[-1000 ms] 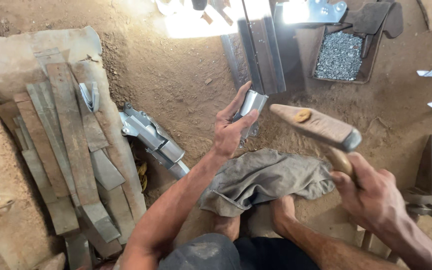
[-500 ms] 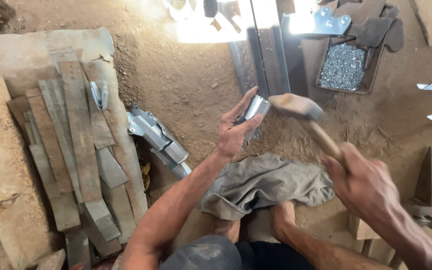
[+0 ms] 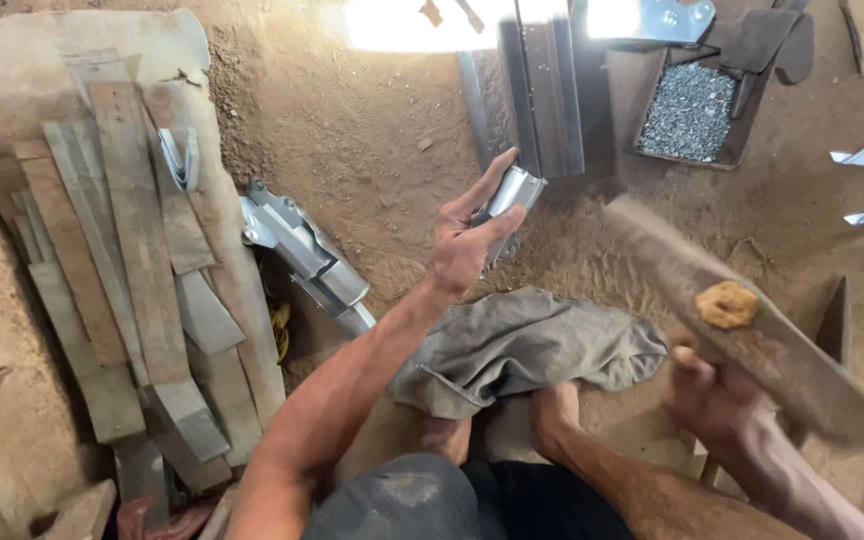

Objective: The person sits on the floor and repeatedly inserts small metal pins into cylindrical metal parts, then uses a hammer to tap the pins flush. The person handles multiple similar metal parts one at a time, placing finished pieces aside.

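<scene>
From my remote seat I see the left hand (image 3: pixel 467 240) near the centre of the view, fingers closed around a small bent piece of shiny sheet metal (image 3: pixel 512 195) that it holds upright over the sandy ground (image 3: pixel 372 150); the thumb and index finger stick out towards 1 o'clock along the piece; the grip is clamped on it. The right hand (image 3: pixel 717 400) sits at about 4 o'clock, wrapped tight around the handle of a hammer (image 3: pixel 742 325); the hammer is motion-blurred, its long head stretching from 2 o'clock of the hand down to 4 o'clock, with the end of the wooden handle showing as a pale round spot in the head; it is well apart from the metal piece. A crumpled grey cloth (image 3: pixel 532 350) lies just below the left hand, at 6 o'clock of it; two bare feet touch its lower edge. At 9 o'clock lie flat metal strips (image 3: pixel 132 260) in a pile; beside them rests a folded metal bracket (image 3: pixel 302 255). At 1 o'clock stands a tray of small nails (image 3: pixel 690 110); long steel profiles (image 3: pixel 542 90) lie at 12 o'clock.
</scene>
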